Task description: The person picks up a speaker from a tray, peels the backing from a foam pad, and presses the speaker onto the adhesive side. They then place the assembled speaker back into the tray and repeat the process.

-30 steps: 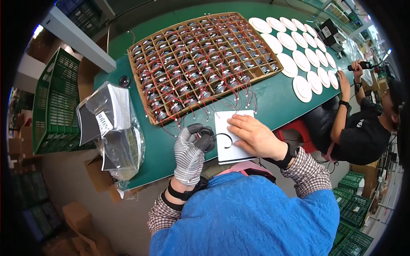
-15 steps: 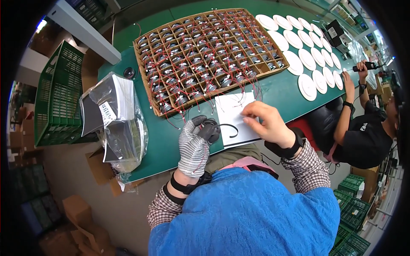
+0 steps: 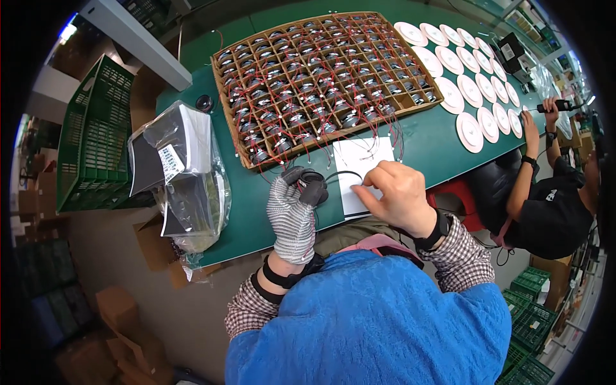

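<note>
My left hand [image 3: 294, 212], in a grey-and-white striped glove with dark fingertips, is closed around a small round black speaker [image 3: 312, 178]. A thin red wire hangs down along the glove. From the speaker a narrow black strip [image 3: 345, 172] arches to the right. My bare right hand [image 3: 399, 196] is closed, thumb and forefinger pinching at the far end of that strip; the fingers partly hide it. White paper sheets [image 3: 346, 151] lie on the table under the strip and beside the right hand.
Beyond my hands stands a cardboard divider tray [image 3: 330, 131] of speakers with red wires. Bagged black-and-white sheets [image 3: 192, 144] lie left, near a loose round black part [image 3: 205, 103] and a green crate [image 3: 96, 128]. White discs [image 3: 470, 131] fill the right; a co-worker [image 3: 545, 212] holds a tool there.
My right hand has come down to the strip's end, which was loose and curled before. The strip now reaches up and across to its fingers. The view has shifted slightly.
</note>
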A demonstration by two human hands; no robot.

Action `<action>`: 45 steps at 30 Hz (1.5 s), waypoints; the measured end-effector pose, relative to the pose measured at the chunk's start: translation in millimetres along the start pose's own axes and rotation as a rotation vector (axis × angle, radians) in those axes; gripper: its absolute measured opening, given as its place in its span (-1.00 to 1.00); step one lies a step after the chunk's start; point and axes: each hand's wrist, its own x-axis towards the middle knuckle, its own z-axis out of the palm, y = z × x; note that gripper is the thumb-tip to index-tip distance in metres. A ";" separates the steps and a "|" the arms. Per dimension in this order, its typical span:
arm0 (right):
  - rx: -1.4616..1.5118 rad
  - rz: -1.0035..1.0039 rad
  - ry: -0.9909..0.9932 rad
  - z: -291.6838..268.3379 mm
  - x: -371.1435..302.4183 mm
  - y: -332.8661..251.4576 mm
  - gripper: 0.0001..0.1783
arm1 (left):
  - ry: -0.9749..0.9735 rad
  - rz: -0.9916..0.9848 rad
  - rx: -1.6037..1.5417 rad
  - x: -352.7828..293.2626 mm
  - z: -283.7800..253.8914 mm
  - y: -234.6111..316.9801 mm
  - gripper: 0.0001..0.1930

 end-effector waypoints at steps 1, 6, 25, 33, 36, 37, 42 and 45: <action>0.002 -0.003 0.001 1.1 -0.9 1.6 -0.79 | 0.002 0.003 0.001 -0.3 -1.3 -0.4 -0.68; 0.221 0.083 -0.045 -3.8 -5.0 7.4 -0.85 | 0.021 -0.110 -0.126 -0.7 -3.7 2.5 -0.65; 0.703 0.517 -0.262 -1.3 4.4 34.1 -0.85 | -0.113 -0.435 -0.460 6.8 -11.0 13.0 -0.64; 0.600 0.445 -0.218 12.1 30.4 31.9 -0.86 | -0.177 -0.523 -0.448 3.6 -5.9 16.8 -0.60; 0.676 0.436 -0.229 19.9 39.2 28.6 -0.87 | -0.231 -0.490 -0.408 1.9 -4.7 18.8 -0.59; 0.676 0.434 -0.230 22.1 41.7 26.8 -0.87 | -0.231 -0.487 -0.409 2.2 -5.6 18.5 -0.59; 0.750 0.364 -0.291 32.0 50.6 18.5 -0.88 | -0.237 -0.519 -0.400 2.1 -10.5 16.1 -0.56; 0.806 0.340 -0.313 36.0 53.9 14.0 -0.89 | -0.244 -0.494 -0.329 1.1 -11.4 16.1 -0.53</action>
